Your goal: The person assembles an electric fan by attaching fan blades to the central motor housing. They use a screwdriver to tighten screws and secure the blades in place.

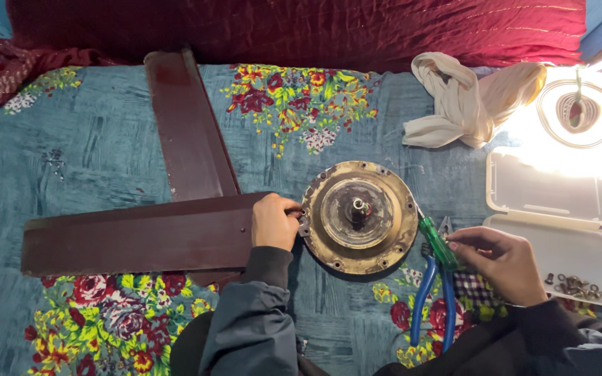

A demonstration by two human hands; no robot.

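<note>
1. Left of the left hand's [274,221] grip runs the dark brown fan blade [141,237] — long axis sideways, its root end under the fingers.
2. Just right of that grip lies the round brass fan motor [360,216], touching the fingertips, nearer this hand.
3. The right hand [499,261] is closed around a green-handled screwdriver [437,241] — shaft pointing up-left at the motor rim.
4. Below it lie blue-handled pliers [433,296].
</note>
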